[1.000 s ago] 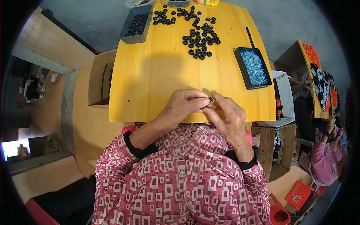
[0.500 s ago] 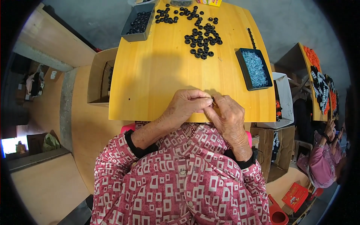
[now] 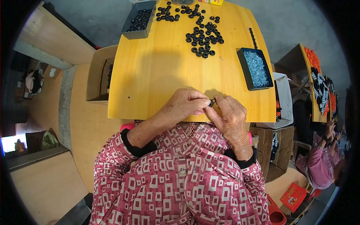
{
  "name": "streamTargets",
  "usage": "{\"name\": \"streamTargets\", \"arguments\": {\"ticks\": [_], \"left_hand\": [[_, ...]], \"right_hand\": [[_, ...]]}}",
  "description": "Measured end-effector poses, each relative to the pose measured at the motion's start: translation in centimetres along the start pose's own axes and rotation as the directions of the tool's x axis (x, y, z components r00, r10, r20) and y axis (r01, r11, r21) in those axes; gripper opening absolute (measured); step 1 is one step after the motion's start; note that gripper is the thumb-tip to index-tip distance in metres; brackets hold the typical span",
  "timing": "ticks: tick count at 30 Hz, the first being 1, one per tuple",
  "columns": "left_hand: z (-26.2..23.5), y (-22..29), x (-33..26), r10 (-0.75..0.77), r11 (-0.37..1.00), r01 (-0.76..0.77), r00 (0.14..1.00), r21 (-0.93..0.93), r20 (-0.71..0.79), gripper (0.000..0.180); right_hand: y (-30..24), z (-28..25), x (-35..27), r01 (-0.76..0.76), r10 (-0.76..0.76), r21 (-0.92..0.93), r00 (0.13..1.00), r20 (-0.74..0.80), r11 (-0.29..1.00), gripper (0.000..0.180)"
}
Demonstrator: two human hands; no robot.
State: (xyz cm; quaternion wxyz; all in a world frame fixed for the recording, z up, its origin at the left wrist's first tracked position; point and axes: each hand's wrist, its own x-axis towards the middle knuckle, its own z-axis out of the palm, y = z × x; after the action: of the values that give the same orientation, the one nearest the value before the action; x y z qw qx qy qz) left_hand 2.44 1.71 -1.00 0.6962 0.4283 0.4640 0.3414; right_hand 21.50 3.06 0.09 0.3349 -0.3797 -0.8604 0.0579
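Just over the near edge of the wooden table, my two hands meet at the fingertips. My left hand (image 3: 187, 100) pinches one side of a small black piece (image 3: 212, 102), perhaps a ring. From the other side, the thumb and forefinger of my right hand (image 3: 230, 113) are closed on it. Fingertips cover much of the piece, so its full shape is hidden. Farther off on the table lies a loose spread of small black round pieces with centre holes (image 3: 202, 40). A black tray (image 3: 246, 75) of tiny pale-blue, glassy bits (image 3: 256, 69) stands to the right.
A grey bin (image 3: 138, 34) holding more black pieces stands at the table's far left. Beyond the tray lies a thin dark notched strip (image 3: 252, 37). Open boxes flank the table, including a cardboard one (image 3: 98, 75) on the left. Another person (image 3: 323, 165) sits at far right.
My fingers have shifted slightly around the black piece, and more of it shows between them now. Both hands stay at the table's near edge.
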Motion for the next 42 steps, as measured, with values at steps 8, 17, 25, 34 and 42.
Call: {"name": "streamTargets", "arguments": {"ticks": [8, 17, 25, 34, 42], "left_hand": [[0.4, -0.8, 0.2, 0.218, 0.945, -0.200, 0.975, 0.260, -0.043, 0.020], [1.0, -1.5, 0.1, 0.243, 0.946, -0.212, 0.964, 0.243, -0.105, 0.017], [1.0, -1.1, 0.1, 0.239, 0.932, -0.199, 0.966, 0.302, -0.102, 0.019], [0.3, 0.1, 0.0, 0.043, 0.996, -0.048, 0.997, -0.071, -0.064, 0.033], [0.2, -0.1, 0.0, 0.163, 0.982, -0.160, 0.986, 0.103, -0.029, 0.027]], "right_hand": [[-0.2, -0.2, -0.4, 0.026, -0.023, -0.051, 0.998, 0.060, 0.998, 0.023], [-0.8, 0.1, -0.8, -0.041, 0.048, -0.099, 0.997, 0.061, 0.994, 0.025], [-0.7, -0.1, -0.7, -0.015, 0.018, -0.073, 0.999, 0.045, 0.997, 0.022], [-0.8, -0.5, 0.0, -0.189, 0.188, 0.076, 0.982, 0.025, 0.979, 0.026], [-1.2, -0.8, 0.1, -0.029, 0.030, -0.069, 0.999, 0.021, 0.997, 0.025]]}}
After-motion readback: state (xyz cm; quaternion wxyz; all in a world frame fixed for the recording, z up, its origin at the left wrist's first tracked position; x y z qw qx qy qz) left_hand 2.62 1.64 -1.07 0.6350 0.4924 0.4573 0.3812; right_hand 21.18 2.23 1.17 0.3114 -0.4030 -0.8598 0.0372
